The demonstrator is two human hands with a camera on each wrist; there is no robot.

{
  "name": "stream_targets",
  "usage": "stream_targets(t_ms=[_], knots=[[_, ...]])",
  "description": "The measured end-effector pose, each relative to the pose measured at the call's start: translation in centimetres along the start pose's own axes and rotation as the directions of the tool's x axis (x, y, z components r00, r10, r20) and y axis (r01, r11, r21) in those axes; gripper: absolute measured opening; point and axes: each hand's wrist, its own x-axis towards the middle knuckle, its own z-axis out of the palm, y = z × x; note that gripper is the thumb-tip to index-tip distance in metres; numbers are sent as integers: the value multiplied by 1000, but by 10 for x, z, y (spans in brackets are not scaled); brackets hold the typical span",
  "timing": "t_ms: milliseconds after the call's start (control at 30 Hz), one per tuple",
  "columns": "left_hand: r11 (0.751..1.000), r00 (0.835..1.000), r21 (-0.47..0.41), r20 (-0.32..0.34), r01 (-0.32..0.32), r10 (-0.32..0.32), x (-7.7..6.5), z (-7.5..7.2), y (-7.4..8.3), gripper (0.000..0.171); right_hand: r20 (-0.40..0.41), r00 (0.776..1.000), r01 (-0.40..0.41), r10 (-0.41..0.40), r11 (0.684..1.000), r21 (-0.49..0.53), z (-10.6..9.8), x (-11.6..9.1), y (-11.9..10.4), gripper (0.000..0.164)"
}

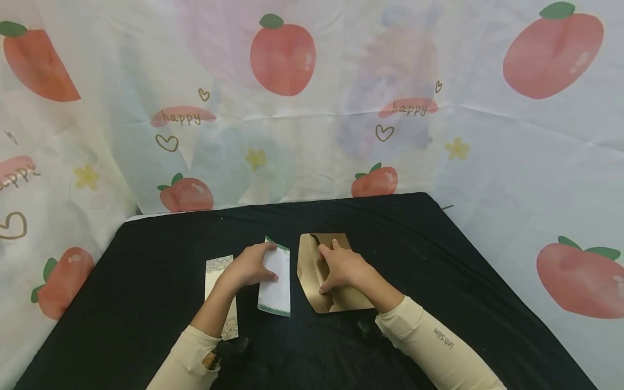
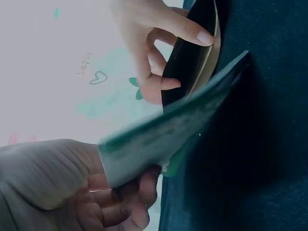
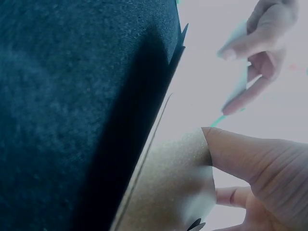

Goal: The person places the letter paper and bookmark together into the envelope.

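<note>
One table [image 1: 414, 260], black-covered. One gold envelope [image 1: 313, 273] on it, mouth on its left side, held open; right hand [image 1: 345, 268] grips it, thumb and fingers spread along that mouth. Two cards, both left of the envelope. Patterned card [image 1: 217, 271] is the farther one, partly hidden. White-and-green card [image 1: 278, 292] sits between, pinched in the left hand [image 1: 252, 265]. Key relation: this card is just left of the mouth, apart from it, long axis front to back, roughly parallel. Left hand's nearer. Can't tell if the card touches cloth.
</note>
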Motion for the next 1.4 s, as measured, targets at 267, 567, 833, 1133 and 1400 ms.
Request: stream_targets(t_ms=[267, 567, 833, 1133, 1400], knots=[[991, 999, -131, -31, -16, 12, 0, 2, 6, 68, 6, 1000, 4, -4, 1000, 5, 1, -1, -1, 69], [964, 998, -258, -15, -62, 60, 3, 11, 6, 60, 8, 1000, -3, 2, 1000, 9, 1, 0, 0, 70], [946, 1000, -323, 9, -17, 21, 6, 21, 7, 58, 8, 1000, 7, -7, 1000, 6, 2, 2, 1, 71], [926, 1000, -376, 2, -22, 24, 7, 25, 7, 57, 3, 1000, 14, -14, 1000, 3, 1, 1, -1, 72], [902, 1000, -432, 7, -16, 21, 8, 27, 8, 58, -2, 1000, 22, -22, 1000, 1, 2, 1, 0, 69]])
